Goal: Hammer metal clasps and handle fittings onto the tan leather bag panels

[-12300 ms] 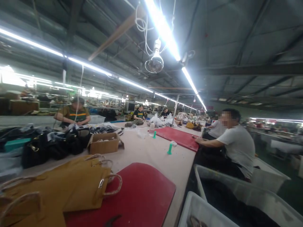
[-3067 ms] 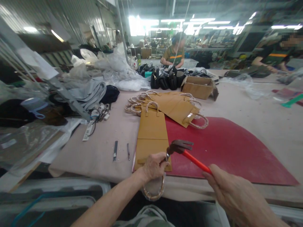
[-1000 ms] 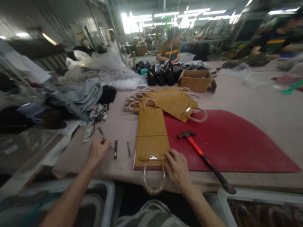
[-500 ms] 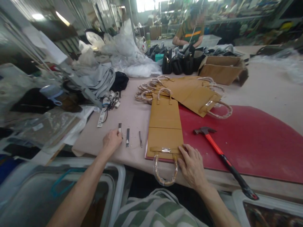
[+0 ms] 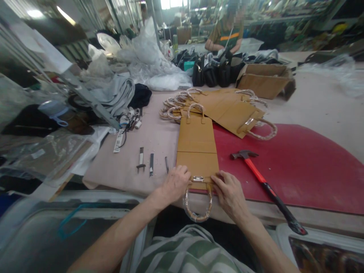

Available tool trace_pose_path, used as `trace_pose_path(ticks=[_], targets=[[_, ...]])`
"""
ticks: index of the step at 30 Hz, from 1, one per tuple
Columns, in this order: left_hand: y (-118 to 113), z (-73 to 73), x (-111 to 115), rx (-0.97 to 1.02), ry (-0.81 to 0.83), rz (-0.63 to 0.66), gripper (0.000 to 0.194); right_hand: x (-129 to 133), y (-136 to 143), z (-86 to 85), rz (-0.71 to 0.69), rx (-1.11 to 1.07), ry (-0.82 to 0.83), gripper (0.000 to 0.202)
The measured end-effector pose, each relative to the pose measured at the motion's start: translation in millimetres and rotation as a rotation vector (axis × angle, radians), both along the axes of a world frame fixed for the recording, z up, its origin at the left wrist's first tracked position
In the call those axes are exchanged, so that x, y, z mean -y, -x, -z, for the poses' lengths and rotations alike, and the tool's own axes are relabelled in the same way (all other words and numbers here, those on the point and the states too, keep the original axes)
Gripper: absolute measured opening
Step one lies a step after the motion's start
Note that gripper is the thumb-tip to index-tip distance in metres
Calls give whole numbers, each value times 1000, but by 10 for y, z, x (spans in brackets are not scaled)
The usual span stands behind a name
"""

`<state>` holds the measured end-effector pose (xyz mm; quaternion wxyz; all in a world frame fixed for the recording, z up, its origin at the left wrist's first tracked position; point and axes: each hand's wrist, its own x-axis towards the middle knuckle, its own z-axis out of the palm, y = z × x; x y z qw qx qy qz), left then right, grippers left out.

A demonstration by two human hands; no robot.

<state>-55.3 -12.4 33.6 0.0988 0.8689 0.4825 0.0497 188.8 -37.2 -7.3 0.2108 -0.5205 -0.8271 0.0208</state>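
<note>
As I look down through the head camera, my left hand bends its fingers at the left edge of a flat, tan, rectangular bag panel, and my right hand, fingers slightly parted, touches the right; I cannot tell whether either pinches it. The panel lies near the pale pinkish surface's front edge, left of a red-and-black claw hammer

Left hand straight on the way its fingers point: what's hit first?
Likely the metal clasp on the tan panel, just ahead of the left hand. Depth is unclear: it might pass slightly above the clasp or be touching it.
</note>
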Motion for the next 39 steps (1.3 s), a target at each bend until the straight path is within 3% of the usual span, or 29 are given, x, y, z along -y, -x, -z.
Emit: trace_pose_path(ticks=[5,9,12,16,20,23,26,30,39], targets=[[-78,-31,1,-181,-75,139,18,-117,44,-243,-167,240,61,26],[7,31,34,-201,-121,210,18,-147,92,-287,-268,293,30,19],[196,147,15,-29,-121,246,20,-149,88,-249,-303,272,14,13],[434,334,-21,366,-176,364,30,-177,11,-153,-351,177,-7,7],[464,470,2,539,-298,381,30,-182,-95,-35,-405,47,-36,8],[429,520,39,558,-358,350,31,-165,-151,28,-406,-71,-63,15],[422,534,80,601,-318,324,34,-154,-164,50,-381,-199,-79,26],[435,525,130,645,-239,278,36,-132,-117,23,-332,-297,-61,22],[308,468,42,638,-168,322,32,-153,-34,64,-207,-246,-53,23]])
